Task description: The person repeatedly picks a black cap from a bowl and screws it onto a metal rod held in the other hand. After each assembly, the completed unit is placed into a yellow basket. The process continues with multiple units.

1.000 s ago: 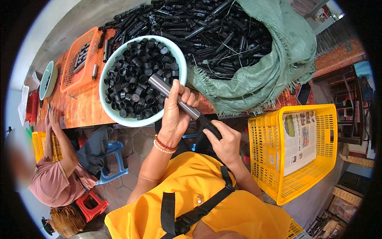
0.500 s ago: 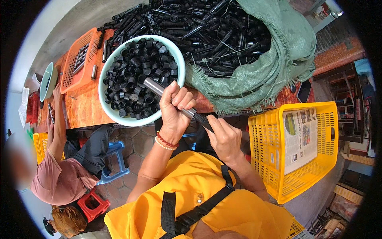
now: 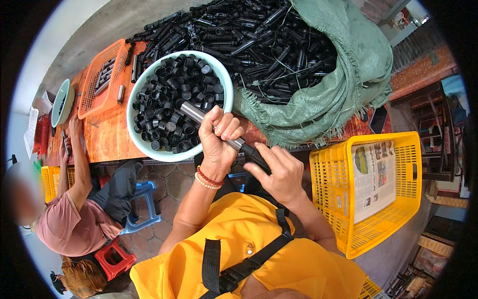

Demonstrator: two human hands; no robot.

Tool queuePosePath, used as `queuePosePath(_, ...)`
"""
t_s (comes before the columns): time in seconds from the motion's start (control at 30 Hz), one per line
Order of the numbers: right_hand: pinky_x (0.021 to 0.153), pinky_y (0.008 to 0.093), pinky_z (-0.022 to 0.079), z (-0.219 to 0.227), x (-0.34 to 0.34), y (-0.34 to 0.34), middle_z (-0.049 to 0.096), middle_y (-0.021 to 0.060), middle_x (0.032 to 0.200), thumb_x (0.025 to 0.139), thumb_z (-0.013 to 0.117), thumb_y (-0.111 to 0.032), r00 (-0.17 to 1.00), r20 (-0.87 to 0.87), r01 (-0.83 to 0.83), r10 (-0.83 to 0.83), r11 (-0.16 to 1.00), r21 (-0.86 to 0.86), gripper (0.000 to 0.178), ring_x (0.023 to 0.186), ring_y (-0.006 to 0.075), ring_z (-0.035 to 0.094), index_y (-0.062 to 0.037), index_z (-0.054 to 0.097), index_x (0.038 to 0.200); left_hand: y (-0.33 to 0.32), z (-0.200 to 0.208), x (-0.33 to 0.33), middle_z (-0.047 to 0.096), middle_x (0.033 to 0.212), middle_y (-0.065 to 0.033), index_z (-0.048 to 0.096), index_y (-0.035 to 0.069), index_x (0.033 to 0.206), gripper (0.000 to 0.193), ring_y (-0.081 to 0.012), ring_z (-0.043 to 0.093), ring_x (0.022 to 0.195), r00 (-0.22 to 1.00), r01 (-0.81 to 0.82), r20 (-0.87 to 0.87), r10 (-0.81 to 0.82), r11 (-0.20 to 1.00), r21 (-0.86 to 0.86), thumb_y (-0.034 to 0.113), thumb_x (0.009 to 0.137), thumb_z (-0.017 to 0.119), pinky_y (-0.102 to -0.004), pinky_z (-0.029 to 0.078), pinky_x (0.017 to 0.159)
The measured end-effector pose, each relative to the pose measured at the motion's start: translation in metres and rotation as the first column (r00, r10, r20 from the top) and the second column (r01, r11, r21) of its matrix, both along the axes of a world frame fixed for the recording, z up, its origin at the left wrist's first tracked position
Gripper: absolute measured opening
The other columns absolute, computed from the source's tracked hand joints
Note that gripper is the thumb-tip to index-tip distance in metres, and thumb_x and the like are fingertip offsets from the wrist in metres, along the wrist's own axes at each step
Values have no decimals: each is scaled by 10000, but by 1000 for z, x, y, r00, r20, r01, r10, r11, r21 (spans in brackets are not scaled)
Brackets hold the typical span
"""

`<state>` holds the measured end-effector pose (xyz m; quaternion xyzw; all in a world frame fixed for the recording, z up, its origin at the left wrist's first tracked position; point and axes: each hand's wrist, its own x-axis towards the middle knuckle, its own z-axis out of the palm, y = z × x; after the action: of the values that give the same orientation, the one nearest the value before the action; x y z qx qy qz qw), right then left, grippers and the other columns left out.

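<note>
My left hand (image 3: 219, 132) is closed around a smooth grey metal tube (image 3: 193, 111), which slants over the near rim of a pale green basin (image 3: 228, 94). A black plastic part (image 3: 256, 158) sits at the tube's lower right end. My right hand (image 3: 281, 174) is at this black part, thumb and index finger spread apart on either side of it. Whether the fingertips touch it is hard to see. Many short black caps (image 3: 174, 94) fill the basin beyond my left hand.
Long black plastic parts (image 3: 239, 40) lie heaped behind, beside a green woven sack (image 3: 318, 117). A yellow crate (image 3: 351, 239) with newspaper stands right. An orange basket (image 3: 93, 89) holds metal tubes. A seated co-worker (image 3: 74, 219) is at left; a phone (image 3: 379, 119) lies on the table.
My right thumb and fingers have opened away from the black part, which now shows more. My left hand keeps its hold on the tube. The view has shifted slightly.
</note>
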<state>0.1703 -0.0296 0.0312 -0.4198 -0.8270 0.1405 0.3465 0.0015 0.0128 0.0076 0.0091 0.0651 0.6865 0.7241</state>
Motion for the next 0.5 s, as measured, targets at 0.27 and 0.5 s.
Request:
queuePosePath(0.27,959,364,340,-1,1,3,451,146,1202,864,264,-699,682,-714,32,-159,982,-188,874,1105,238,449,49,401,1295,-5,16,13,316,498,68,373,144,614,343,-52,310,444,995,40,90,-53,989,144,190,942,463,-206,300,447)
queuePosePath(0.5,1015,383,285,3,6,6,413,110,1238,886,188,-691,657,-743,4,-128,986,-167,856,1152,204,409,21,359,1329,-9,16,17,310,489,64,357,152,604,354,-53,295,430,984,24,175,-39,996,91,184,946,444,-208,298,438)
